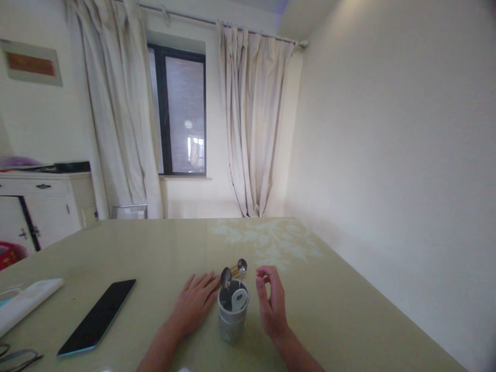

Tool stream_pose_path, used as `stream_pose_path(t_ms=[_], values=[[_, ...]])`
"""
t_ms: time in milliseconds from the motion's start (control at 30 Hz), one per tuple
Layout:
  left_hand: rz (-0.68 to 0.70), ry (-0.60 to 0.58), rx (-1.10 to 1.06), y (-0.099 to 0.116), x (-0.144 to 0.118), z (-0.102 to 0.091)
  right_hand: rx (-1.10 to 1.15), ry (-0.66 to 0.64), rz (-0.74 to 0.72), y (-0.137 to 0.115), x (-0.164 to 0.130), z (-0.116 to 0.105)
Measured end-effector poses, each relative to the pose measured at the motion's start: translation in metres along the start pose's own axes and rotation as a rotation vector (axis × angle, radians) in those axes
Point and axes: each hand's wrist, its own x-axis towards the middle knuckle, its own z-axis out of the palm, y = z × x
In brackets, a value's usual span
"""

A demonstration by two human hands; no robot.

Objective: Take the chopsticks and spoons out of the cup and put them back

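Nearest the lens, lower left corner: folded glasses (17, 357) at the table (349, 289) edge, only partly in frame. Beside them a white folded cloth (27, 299), then a dark phone (98, 316) lying flat, screen up.

Left hand (196, 305): palm down on the table, fingers spread and flat, gripping nothing. Fingertips reach just beside the cup (233, 315), on its left; whether they touch its wall cannot be told.

Cup: white, cylindrical, upright, near the front middle of the table, between the two hands. Contents: two metal spoons (226, 281) standing bowl-up, one leaning left, one (242, 267) rising higher at the back, and a white ceramic spoon (239, 298) with a blue mark resting lower inside. A gold-coloured stick or handle (233, 269) shows behind the spoon bowls; inside or behind the cup, cannot tell.

Right hand (271, 299): raised on edge just right of the cup, thumb and forefinger curled toward each other, a small gap between, holding nothing visible.

Judgement: utensil work at the cup is in hand, left hand steadying. Any next grasp calls for a fine pinch on a thin stem without tipping the cup.
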Motion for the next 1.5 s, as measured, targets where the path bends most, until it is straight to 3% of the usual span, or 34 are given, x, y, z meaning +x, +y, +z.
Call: stream_pose_path(t_ms=[133,233,367,567,800,1033,1300,1500], values=[[0.026,0.023,0.001,-0.001,0.001,0.0,0.164,-0.128,0.226,0.01,-0.002,0.004],[0.026,0.028,0.011,0.0,0.001,0.001,0.274,-0.183,0.282,0.012,-0.006,0.007],[-0.018,0.005,0.062,0.003,0.0,0.0,0.34,-0.247,0.242,0.01,-0.01,0.009],[0.032,0.013,0.023,0.011,0.0,-0.005,0.258,-0.325,0.186,0.008,-0.01,0.006],[0.076,0.027,-0.124,0.011,0.001,-0.006,0.22,-0.327,0.061,-0.002,-0.004,0.005],[0.131,0.017,-0.24,0.011,0.003,-0.008,0.239,-0.317,0.028,-0.005,-0.002,0.004],[-0.176,0.107,-0.041,-0.002,-0.01,0.004,0.235,-0.317,0.019,-0.004,-0.002,0.004],[-0.145,0.109,-0.102,-0.004,-0.003,0.018,0.235,-0.308,0.009,-0.005,-0.001,0.006]])
